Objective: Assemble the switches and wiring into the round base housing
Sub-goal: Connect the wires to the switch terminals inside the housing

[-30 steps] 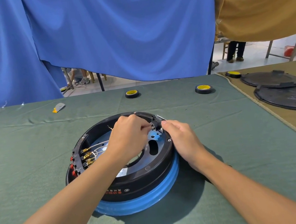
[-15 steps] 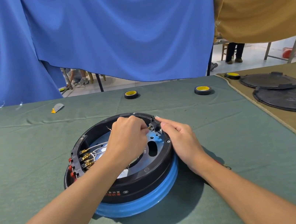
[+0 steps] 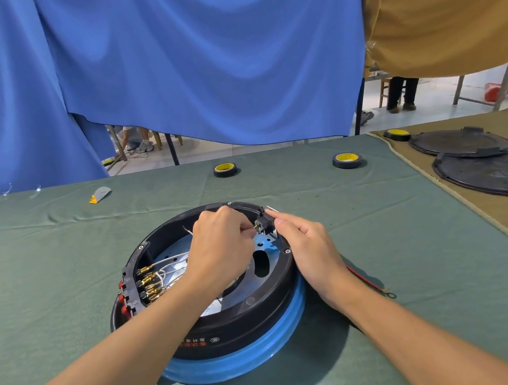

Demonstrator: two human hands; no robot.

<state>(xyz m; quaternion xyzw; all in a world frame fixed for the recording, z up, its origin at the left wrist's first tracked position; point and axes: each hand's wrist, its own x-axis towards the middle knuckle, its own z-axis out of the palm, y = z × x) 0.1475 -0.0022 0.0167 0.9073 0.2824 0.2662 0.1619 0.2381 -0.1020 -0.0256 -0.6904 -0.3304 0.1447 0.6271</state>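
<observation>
The brass terminal (image 3: 256, 227) pinched by the left hand (image 3: 221, 247) is mostly hidden by its fingers, the switch (image 3: 264, 224) held by the right hand (image 3: 311, 246) is half covered, and the red wire (image 3: 365, 281) is lost behind that wrist.

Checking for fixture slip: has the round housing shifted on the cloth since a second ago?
No. The round housing sits just as far from the leftmost tape roll as before; only the camera dipped.

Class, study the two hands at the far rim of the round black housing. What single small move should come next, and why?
Probably press the brass terminal, pinched by the left hand, fully onto the small black switch. Its tip meets the switch's inner face, and the right hand holds the switch at the round housing's rim, so it looks ready to seat.
</observation>
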